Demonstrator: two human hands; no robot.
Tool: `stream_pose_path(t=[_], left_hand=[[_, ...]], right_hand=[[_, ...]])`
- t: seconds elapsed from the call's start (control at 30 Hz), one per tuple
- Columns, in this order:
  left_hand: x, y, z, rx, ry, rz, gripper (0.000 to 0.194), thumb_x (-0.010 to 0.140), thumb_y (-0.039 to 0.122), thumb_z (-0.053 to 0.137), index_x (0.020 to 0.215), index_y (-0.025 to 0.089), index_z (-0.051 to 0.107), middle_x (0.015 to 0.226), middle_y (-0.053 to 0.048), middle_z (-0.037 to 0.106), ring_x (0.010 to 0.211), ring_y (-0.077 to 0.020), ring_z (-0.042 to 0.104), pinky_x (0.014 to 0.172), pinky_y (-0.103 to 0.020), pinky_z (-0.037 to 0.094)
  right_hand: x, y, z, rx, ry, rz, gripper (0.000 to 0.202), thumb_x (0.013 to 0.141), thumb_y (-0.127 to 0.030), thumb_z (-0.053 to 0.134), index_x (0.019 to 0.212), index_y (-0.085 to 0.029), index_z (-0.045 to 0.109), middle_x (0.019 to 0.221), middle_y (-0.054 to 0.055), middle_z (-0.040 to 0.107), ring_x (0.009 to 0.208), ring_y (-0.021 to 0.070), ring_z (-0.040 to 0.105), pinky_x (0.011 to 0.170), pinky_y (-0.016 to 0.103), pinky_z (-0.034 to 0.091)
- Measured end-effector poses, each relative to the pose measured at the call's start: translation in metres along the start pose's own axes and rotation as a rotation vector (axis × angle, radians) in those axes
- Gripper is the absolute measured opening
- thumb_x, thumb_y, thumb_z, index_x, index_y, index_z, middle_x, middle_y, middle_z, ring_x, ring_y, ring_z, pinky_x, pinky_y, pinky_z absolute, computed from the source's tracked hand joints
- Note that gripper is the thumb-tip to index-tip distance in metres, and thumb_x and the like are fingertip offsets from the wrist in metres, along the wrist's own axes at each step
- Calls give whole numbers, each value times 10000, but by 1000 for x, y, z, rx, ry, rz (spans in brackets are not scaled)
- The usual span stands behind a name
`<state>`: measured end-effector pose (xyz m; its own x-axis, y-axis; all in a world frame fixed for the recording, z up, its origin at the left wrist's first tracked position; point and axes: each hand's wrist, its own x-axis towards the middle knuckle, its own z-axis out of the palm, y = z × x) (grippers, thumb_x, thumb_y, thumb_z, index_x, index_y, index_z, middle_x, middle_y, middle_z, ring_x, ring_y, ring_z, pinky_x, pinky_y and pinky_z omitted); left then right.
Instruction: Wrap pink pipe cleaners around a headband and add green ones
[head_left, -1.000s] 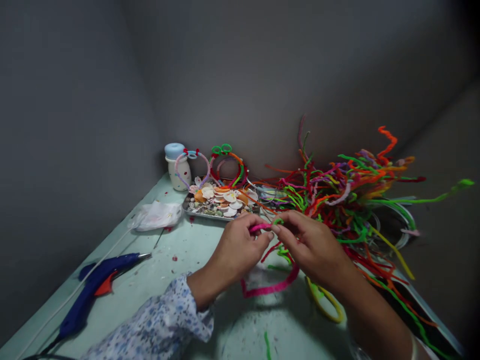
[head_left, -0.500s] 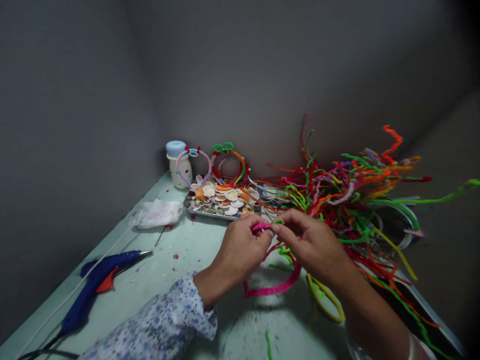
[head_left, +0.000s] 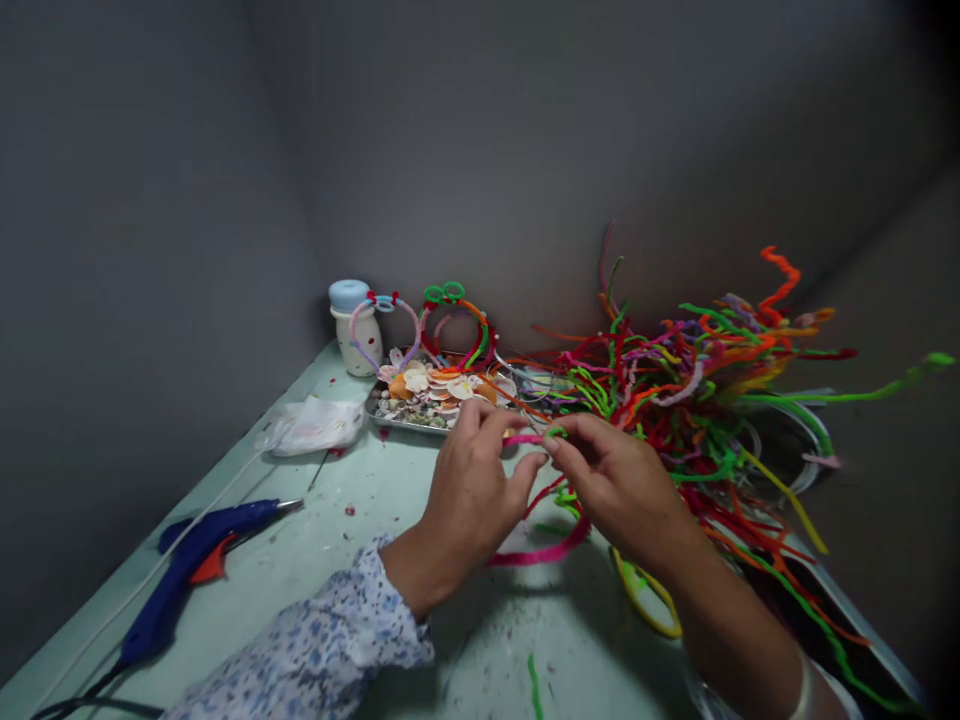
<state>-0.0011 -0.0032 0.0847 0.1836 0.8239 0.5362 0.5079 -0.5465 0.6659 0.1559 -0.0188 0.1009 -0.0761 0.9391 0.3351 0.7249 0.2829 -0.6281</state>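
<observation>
A pink fuzzy band (head_left: 544, 554) curves below and between my hands, its upper part running to my fingertips. My right hand (head_left: 619, 480) pinches a small green fuzzy piece (head_left: 556, 432) against the pink band's top. On the other side, my left hand (head_left: 480, 485) has its thumb and forefinger apart, with the fingers behind touching or very near the pink strip; the exact contact is hidden. Just beyond the hands lies a metal tray (head_left: 420, 426) of shells and small stones.
A blue glue gun (head_left: 187, 580) with a cord lies at left, near a plastic packet (head_left: 319, 425). Finished-looking bands (head_left: 386, 300) and a lidded jar (head_left: 356, 340) stand behind. Colourful pipe cleaners (head_left: 675, 400) heap at right; a yellow loop (head_left: 646, 600) lies by my right forearm.
My left thumb has come away from the pink strip and its fingers have spread. The pink band's lower curve has risen slightly. My right hand keeps its pinch.
</observation>
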Motion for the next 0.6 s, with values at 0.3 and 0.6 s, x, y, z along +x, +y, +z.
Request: stream_pose_path(t=[0.3,0.6], left_hand=[[-10,33,-5,-842,-280,-491,191,866,217,516,1032,179,603,930,-58,627,771,-143,594,684,-272,486],[-2,15,10,-1541,-185,-1004,139,860,177,491,782,106,581,620,-10,522,482,-60,468,454,-169,355]], right_hand=[[2,5,5,2,295,22,186,880,-347,520,927,-200,623,861,31,658,794,174,598,724,281,428],[0,-2,19,233,109,-4,179,886,-345,510,903,-212,629,890,22,611,852,165,581,781,285,436]])
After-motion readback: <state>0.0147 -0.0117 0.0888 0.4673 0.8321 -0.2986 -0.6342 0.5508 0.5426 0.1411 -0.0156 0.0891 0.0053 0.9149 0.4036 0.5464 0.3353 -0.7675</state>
